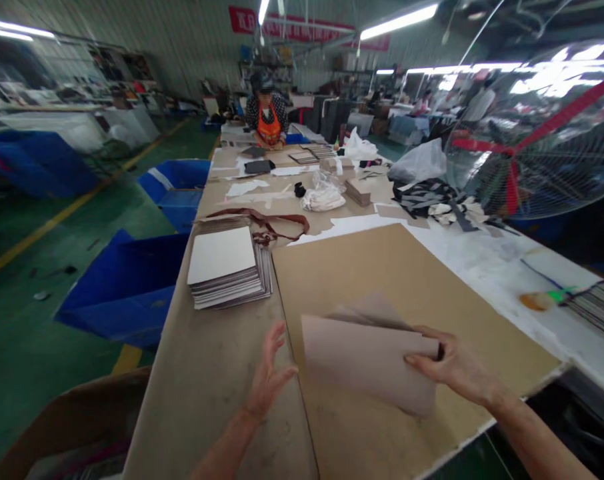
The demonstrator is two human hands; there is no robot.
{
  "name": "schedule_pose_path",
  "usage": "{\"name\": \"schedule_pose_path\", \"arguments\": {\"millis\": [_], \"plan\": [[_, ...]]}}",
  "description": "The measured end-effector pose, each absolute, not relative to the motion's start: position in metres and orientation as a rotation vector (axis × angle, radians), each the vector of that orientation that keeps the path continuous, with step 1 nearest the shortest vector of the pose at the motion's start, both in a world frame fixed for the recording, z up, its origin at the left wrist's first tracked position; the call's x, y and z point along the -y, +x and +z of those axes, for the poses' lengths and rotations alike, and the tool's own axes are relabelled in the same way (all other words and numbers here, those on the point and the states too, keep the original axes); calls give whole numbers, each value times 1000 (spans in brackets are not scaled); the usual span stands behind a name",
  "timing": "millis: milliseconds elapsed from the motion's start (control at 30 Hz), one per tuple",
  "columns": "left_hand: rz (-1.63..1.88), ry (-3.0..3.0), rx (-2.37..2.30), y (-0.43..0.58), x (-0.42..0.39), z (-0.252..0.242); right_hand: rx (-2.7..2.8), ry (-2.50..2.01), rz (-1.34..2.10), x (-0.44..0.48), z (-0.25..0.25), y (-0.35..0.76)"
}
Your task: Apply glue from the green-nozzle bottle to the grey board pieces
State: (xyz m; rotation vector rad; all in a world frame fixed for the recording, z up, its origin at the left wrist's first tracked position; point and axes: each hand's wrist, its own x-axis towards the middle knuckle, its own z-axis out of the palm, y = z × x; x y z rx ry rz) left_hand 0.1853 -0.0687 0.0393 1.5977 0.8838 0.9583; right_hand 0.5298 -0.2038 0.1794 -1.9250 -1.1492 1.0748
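Sheet [367, 363] is over the brown board [377, 267], its right end gripped between thumb and fingers of the right hand [452, 365]. Left hand [268, 377] is open, near the sheet's left edge. Panel stack [223, 257] lies beyond, on the table [219, 373].

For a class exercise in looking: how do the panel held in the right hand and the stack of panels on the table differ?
The taupe panel is gripped at one end by the right hand; the stack of panels rests on the table.
The panel's face is taupe; the stack's top, whitish.
The panel looks thin; the stack is many layers thick.
Both show straight edges.
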Motion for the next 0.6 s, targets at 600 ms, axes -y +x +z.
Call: {"name": "schedule_pose_path", "arguments": {"millis": [600], "plan": [[726, 1631, -1282, 264, 147, -10, 1599, -2004, 751, 271, -9, 540]]}}
